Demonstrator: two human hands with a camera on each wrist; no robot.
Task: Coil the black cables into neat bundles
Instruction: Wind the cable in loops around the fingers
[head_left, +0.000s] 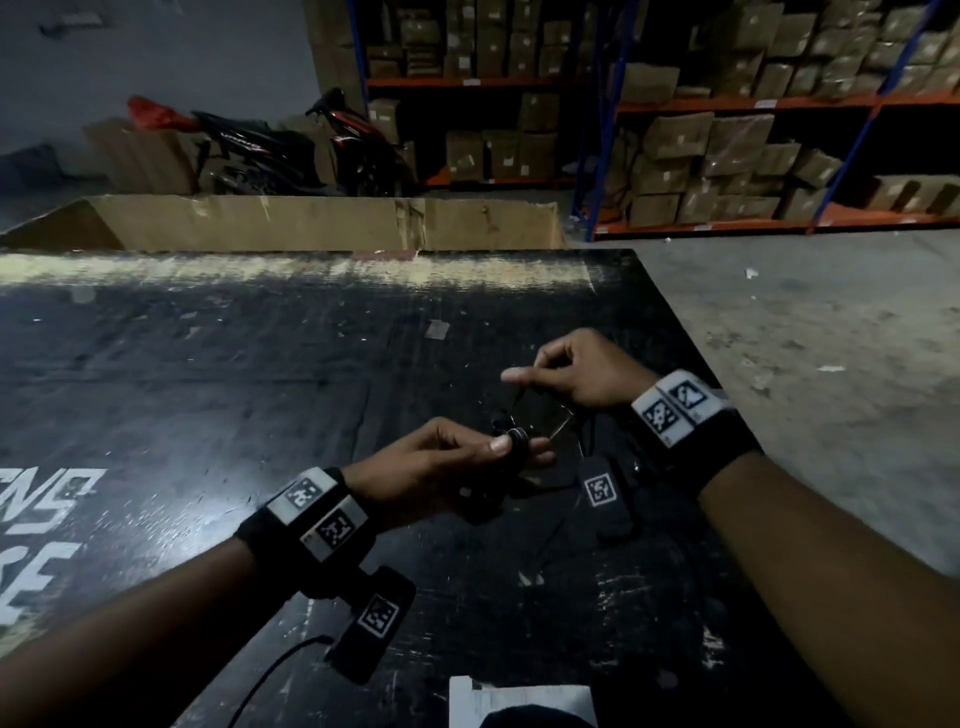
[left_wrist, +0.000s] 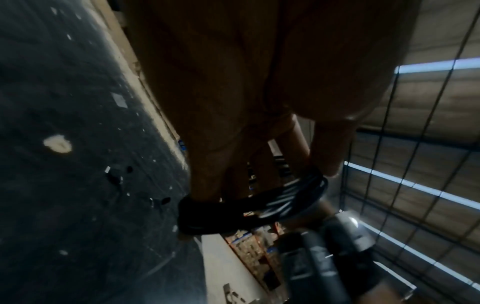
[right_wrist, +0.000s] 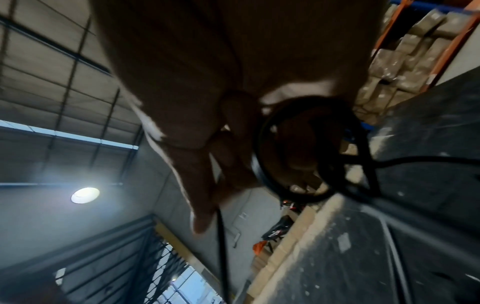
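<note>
A black cable is wound into a small coil (head_left: 517, 436) round the fingers of my left hand (head_left: 519, 453), which grips it with the thumb on top, a little above the black table (head_left: 260, 364). The left wrist view shows the coil (left_wrist: 272, 203) looped across the fingertips. Just beyond and to the right, my right hand (head_left: 530, 369) pinches the loose cable strand (head_left: 540, 410) that leads from the coil. In the right wrist view a thin strand (right_wrist: 222, 246) runs past the fingers (right_wrist: 202, 205), with the coil (right_wrist: 265, 156) close beside them. The cable's free end is hidden.
A long cardboard box (head_left: 311, 223) stands behind the table's far edge. Shelves of cartons (head_left: 727, 156) and a parked motorbike (head_left: 291, 145) fill the background. White paper (head_left: 519, 701) lies at the near edge. Bare concrete floor (head_left: 831, 338) is to the right.
</note>
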